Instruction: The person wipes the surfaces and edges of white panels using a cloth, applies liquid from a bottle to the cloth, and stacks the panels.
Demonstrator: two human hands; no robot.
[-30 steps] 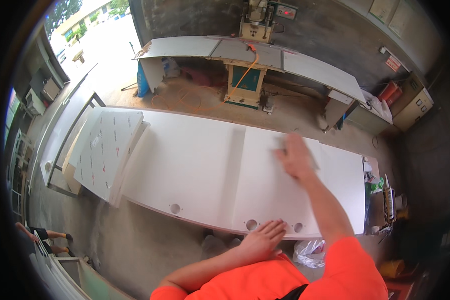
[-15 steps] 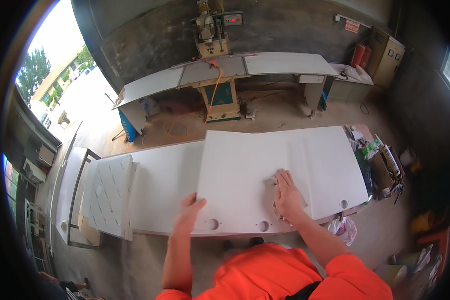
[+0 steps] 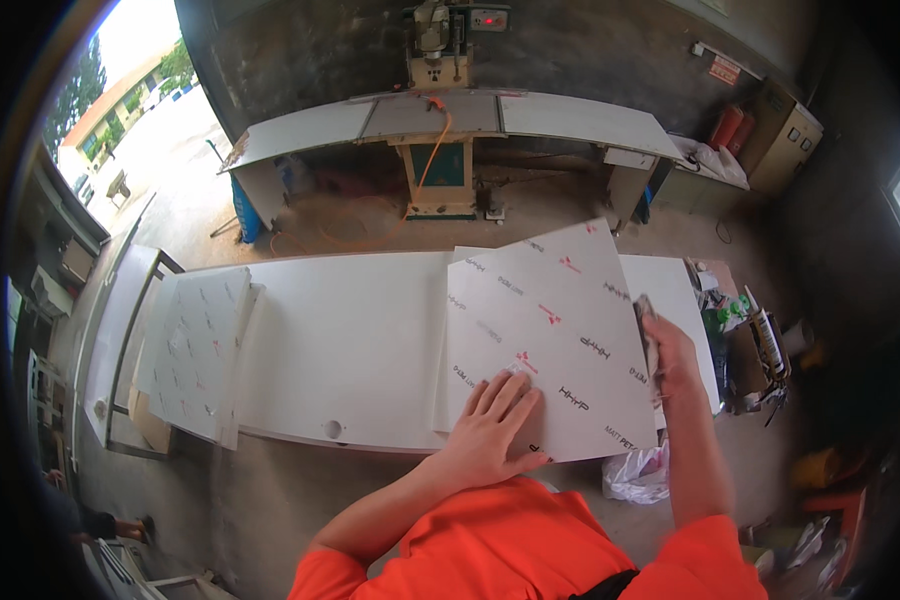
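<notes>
At the lower centre of the frame the left hand [image 3: 492, 425] lay flat, palm down, on the near part of a white panel [image 3: 550, 340], its fingers held close together and pointing toward the upper right. That panel, covered in a protective film printed with small red and dark marks, sat skewed over the right half of the long white workbench [image 3: 350, 340]; its near right corner overhung the bench edge. Toward the right, the right hand [image 3: 665, 350] gripped the panel's right edge, fingers curled round it with the thumb on top. How tightly they pinched could not be told.

Judging by this, the panel had already been brought onto the bench with its film side up but was not yet squared to it; lining it up seemed the part left undone.

A white plastic bag [image 3: 635, 470] lay on the floor just under the panel's overhanging corner. At left of the frame another drilled white panel [image 3: 195, 345] rested at the bench's end. Tubes and clutter [image 3: 760, 345] sat at the right end. Farther off, in the upper centre, stood a saw station [image 3: 440, 110] with long grey side tables, sawdust on the floor below it.
</notes>
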